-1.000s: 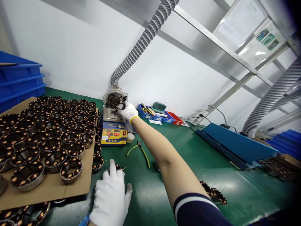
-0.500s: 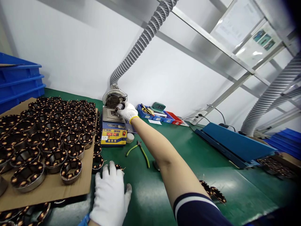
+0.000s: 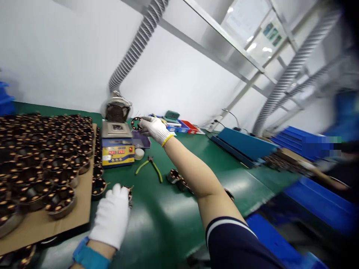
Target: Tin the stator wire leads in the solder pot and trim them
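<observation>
My right hand (image 3: 153,127), in a white glove, is stretched far out and pinches a small wound stator ring (image 3: 136,123) in the air, just right of the solder pot (image 3: 117,143) with its yellow front and red digits. My left hand (image 3: 112,215), also gloved, lies on the green mat (image 3: 157,216) with its fingers curled over another stator (image 3: 129,192) next to the cardboard sheet. The picture is smeared by head motion.
A cardboard sheet (image 3: 42,224) at the left carries several rows of copper-wound stators (image 3: 60,200). Green-handled cutters (image 3: 148,164) and loose stators (image 3: 174,175) lie mid-mat. A ribbed extraction hose (image 3: 134,48) hangs over the pot. Blue bins and trays (image 3: 244,144) stand at the right.
My right hand has lifted the stator off the solder pot and drawn it to the right. The view has swung to the right. My left hand stays on the mat.
</observation>
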### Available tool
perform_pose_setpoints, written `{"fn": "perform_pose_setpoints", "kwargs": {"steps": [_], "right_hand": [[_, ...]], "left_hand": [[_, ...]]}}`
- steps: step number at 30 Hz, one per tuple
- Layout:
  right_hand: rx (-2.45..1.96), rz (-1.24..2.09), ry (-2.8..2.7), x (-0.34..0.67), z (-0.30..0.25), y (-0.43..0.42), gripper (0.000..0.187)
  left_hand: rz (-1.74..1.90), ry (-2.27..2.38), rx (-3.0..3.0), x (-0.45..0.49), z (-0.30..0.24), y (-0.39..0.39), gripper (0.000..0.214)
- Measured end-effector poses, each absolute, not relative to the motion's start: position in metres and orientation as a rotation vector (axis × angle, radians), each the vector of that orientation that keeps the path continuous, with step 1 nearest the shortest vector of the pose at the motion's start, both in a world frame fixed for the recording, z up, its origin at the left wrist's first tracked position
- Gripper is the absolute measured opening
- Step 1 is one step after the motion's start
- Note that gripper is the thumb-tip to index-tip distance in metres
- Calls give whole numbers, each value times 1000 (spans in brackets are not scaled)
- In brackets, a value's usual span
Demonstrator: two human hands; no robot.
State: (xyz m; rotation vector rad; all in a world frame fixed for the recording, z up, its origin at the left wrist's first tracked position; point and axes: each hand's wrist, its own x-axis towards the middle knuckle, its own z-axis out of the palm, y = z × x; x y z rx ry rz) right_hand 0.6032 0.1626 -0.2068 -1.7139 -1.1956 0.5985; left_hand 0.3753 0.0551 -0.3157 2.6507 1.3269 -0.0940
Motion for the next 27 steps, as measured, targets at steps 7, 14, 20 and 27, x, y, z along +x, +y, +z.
{"fn": "perform_pose_setpoints", "kwargs": {"steps": [7, 14, 20, 27], "right_hand": [[-2224, 817, -1438, 646, -217, -20, 24], [-3181, 232, -1427, 665, -263, -112, 15], [-2946, -28, -1191, 621, -262, -102, 26], [-1523, 1195, -1196, 539, -305, -8, 55]], "left_hand": [[156, 1339, 2308, 383, -331, 73, 59], [300, 1246, 2091, 383, -334, 77, 57], [852, 1135, 1803, 389, -334, 60, 65], [850, 876, 1818, 390, -354, 63, 61]]}}
